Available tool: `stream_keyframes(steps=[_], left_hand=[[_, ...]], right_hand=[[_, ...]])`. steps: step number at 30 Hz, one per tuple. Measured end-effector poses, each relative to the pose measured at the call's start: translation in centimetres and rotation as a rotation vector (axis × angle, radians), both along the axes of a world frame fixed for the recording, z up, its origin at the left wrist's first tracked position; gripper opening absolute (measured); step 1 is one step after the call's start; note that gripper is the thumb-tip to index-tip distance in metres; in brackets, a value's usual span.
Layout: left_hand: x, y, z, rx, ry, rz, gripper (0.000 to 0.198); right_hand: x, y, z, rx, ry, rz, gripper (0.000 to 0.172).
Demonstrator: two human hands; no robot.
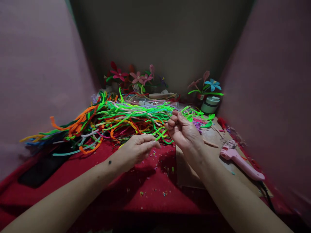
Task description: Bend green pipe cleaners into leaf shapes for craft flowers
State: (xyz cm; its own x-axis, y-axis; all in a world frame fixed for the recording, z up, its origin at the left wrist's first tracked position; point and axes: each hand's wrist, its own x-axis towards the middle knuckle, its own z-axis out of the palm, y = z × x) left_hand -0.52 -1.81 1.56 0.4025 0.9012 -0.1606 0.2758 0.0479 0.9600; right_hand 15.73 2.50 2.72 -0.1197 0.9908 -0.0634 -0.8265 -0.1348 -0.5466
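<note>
My left hand is closed, thumb and fingers pinched on a short green pipe cleaner that slants up and right from its fingertips. To the right and slightly higher, my right hand has its fingers curled in toward the thumb; whether anything thin sits between them is too small to tell. Behind both hands lies a big heap of coloured pipe cleaners, mostly green, with orange, yellow, red and white ones.
A pink glue gun rests on a cardboard sheet at right. Pipe-cleaner flowers and a mint-green jar stand at the back. A black phone lies at left. Small clippings dot the red cloth.
</note>
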Motion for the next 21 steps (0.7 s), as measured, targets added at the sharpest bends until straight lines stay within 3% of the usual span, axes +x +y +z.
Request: stream_keyframes(steps=[4,8,11,14,18,21], left_hand=[[-0.1,-0.3,-0.6,-0.155,-0.136,-0.006,0.027],[-0.7,-0.5,-0.6,-0.195,-0.147,-0.055,0.029],[-1.4,-0.1,0.7,-0.062,-0.124,-0.069,0.033],[-1.6,0.8,2.1,0.152,-0.202,0.087,0.030],[-0.5,1.4,2.7,0.135,-0.331,0.111,0.027],[0.2,1.3,2.3,0.161,-0.308,0.132,0.022]], right_hand=[[0.2,-0.3,-0.3,0.061,-0.011,0.004,0.022],[0.4,-0.5,-0.5,0.128,-0.061,0.114,0.016],[0.3,-1.0,-0.6,0.200,-0.085,0.255,0.015],[-0.1,-2.0,-0.8,0.248,-0.144,0.410,0.018],[-0.9,-3.2,-1.4,0.242,-0.216,0.597,0.019],[-1.4,-3.5,-1.8,0.165,-0.214,0.658,0.018]])
